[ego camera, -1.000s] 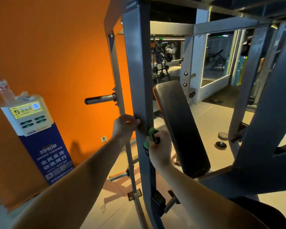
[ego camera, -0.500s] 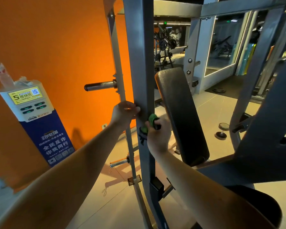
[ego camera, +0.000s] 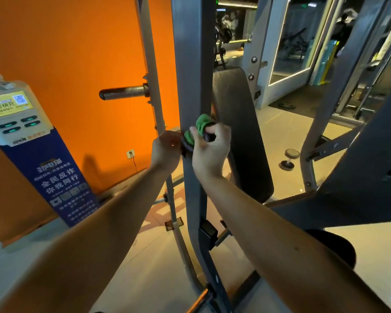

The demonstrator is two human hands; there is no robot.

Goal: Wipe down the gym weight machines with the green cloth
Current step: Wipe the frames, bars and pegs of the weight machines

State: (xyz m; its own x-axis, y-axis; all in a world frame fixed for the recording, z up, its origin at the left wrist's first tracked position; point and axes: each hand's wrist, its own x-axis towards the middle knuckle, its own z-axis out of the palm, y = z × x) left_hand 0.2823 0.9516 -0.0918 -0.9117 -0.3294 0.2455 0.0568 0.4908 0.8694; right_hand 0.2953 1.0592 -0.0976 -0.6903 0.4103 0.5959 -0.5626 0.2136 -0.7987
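Both hands have drawn closer together on the grey upright post [ego camera: 191, 64]. The right hand [ego camera: 209, 154] clutches the bunched green cloth [ego camera: 201, 126] against its front face, and the left hand [ego camera: 166, 149], just beside it, grips the post's left edge. Beyond the right hand leans a black back pad [ego camera: 239, 143].

The right hand [ego camera: 209, 152] is bringing the green cloth [ego camera: 200, 127] round from the right edge of the grey upright [ego camera: 192, 64] onto its front face, and more of the cloth is showing above the fingers than before. It is closing in on the left hand [ego camera: 165, 147], now just beside it.
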